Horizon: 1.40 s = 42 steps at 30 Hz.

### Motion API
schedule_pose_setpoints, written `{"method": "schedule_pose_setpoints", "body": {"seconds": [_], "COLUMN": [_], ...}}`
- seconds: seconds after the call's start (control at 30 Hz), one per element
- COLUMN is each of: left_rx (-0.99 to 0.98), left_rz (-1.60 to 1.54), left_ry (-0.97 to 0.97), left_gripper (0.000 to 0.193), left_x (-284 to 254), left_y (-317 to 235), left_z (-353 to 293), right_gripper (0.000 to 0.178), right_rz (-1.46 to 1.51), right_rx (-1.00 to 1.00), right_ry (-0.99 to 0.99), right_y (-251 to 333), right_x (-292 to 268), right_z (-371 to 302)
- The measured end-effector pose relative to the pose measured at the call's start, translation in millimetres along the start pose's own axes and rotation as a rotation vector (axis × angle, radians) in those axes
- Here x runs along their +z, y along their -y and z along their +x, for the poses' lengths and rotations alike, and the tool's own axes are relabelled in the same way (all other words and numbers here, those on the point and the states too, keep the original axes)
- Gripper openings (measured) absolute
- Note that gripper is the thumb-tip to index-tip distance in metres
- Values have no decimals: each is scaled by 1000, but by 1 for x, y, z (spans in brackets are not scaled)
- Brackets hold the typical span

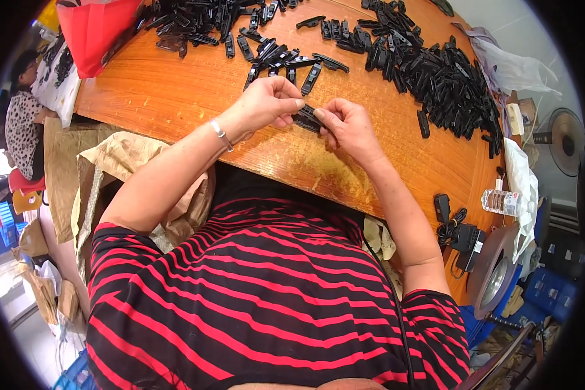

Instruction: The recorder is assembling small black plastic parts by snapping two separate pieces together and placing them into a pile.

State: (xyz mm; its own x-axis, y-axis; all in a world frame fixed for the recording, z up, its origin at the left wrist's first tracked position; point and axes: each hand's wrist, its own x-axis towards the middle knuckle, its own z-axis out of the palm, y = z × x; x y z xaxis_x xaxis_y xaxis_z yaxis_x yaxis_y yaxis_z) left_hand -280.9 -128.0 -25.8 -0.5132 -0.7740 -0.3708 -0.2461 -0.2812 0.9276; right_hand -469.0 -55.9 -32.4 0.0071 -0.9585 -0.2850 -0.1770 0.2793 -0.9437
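Both hands [259,107] [353,133], angled inward, pinch a black plastic piece [307,119] (apparently slotted).

one left hand [261,105], one right hand [353,131], one held black piece [308,119], too many loose black pieces [450,88] to count, one clear bottle [500,202], one round fan [563,142]

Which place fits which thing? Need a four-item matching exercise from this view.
1. black part
2. red bag
3. clear bottle
4. bracelet

A. near the right edge of the table
B. on the left wrist
C. between left hand and right hand
D. upper left of the picture

Pairs: 1-C, 2-D, 3-A, 4-B
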Motion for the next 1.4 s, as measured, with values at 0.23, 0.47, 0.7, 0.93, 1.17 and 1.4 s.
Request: {"method": "schedule_pose_setpoints", "body": {"seconds": [0.23, 0.47, 0.7, 0.93, 1.17, 1.4], "left_rx": [35, 61, 230, 290, 461, 166], "left_rz": [167, 277, 456, 595, 728, 635], "left_ry": [-32, -96, -144, -180, -156, -507], "left_gripper": [13, 14, 18, 22, 20, 16], "left_x": [5, 11, 16, 20, -4, -114], "left_y": [19, 22, 30, 28, -34, -53], "left_z": [13, 15, 13, 18, -64, -221], "right_gripper": [23, 24, 32, 37, 35, 21], "right_rz": [-239, -200, -596, -822, -397, -809], "right_rx": [10, 85, -101, -145, 101, -236], "right_ry": [-41, -18, -71, -151, 117, -325], "right_y": [-12, -7, -16, -10, 0, 9], "right_x": [0, -3, -7, -6, -25, -75], "right_z": [3, 6, 12, 9, 5, 59]}}
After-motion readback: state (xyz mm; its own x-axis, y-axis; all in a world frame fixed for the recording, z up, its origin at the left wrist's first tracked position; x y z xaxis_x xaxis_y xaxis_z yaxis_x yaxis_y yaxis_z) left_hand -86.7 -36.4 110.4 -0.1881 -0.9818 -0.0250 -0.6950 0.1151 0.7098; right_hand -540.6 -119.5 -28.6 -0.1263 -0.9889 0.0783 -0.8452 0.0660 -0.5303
